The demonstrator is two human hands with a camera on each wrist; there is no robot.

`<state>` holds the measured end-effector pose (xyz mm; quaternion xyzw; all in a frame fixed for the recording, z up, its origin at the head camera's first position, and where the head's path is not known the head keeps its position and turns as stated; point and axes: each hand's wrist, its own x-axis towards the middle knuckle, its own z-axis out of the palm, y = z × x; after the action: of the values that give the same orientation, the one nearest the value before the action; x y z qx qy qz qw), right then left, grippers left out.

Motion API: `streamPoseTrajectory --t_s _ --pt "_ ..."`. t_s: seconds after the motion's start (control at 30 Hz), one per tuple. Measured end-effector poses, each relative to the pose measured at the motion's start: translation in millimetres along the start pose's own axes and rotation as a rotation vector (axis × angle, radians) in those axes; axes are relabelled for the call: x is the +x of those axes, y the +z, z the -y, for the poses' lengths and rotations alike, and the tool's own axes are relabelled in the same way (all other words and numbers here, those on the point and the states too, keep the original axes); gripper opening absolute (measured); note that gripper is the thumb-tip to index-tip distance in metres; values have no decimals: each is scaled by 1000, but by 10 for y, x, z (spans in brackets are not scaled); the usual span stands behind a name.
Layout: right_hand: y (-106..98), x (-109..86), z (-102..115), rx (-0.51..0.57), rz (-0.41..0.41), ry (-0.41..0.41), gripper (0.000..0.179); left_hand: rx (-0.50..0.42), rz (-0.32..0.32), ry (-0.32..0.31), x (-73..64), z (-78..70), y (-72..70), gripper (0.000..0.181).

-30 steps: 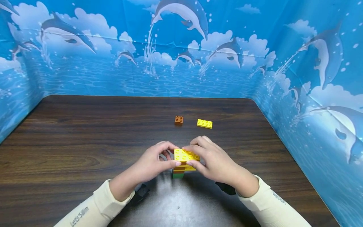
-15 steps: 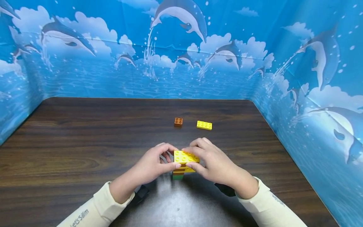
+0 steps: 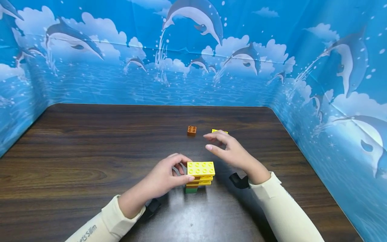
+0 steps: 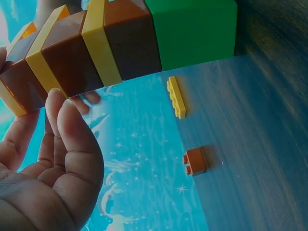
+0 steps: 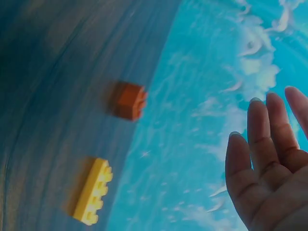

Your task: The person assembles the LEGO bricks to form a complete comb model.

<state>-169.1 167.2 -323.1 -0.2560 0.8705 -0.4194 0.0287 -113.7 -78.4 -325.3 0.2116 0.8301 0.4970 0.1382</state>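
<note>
A tower of toy building bricks (image 3: pixel 201 168) stands on the table, its green brick (image 3: pixel 191 190) lowest. Above that, brown bricks (image 4: pixel 132 43) alternate with thin yellow plates, a yellow plate on top jutting to the right. My left hand (image 3: pixel 164 174) pinches the tower's upper left end between thumb and fingers. My right hand (image 3: pixel 231 151) is off the tower, in the air up and right of it, its fingers loosely extended and holding nothing. It partly hides a loose yellow plate (image 3: pixel 214 130) in the head view; the right wrist view shows this yellow plate (image 5: pixel 91 192) whole.
A loose brown brick (image 3: pixel 191 130) lies on the dark wood table (image 3: pixel 90 141), left of the loose yellow plate. A blue dolphin-print cloth (image 3: pixel 121 80) walls in the table at the back and sides.
My right hand has let go of the tower's top and moved away, up and right towards the loose yellow plate. My left hand keeps its hold and the tower stays in place.
</note>
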Motion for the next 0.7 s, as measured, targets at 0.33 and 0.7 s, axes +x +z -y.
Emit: streamPoseTrajectory --t_s 0.33,0.7 --pt "36 519 -294 55 -49 192 53 -41 -6 -14 -4 2 -9 35" --pt "192 913 -470 46 -15 284 58 -67 -8 2 -2 15 -16 37"
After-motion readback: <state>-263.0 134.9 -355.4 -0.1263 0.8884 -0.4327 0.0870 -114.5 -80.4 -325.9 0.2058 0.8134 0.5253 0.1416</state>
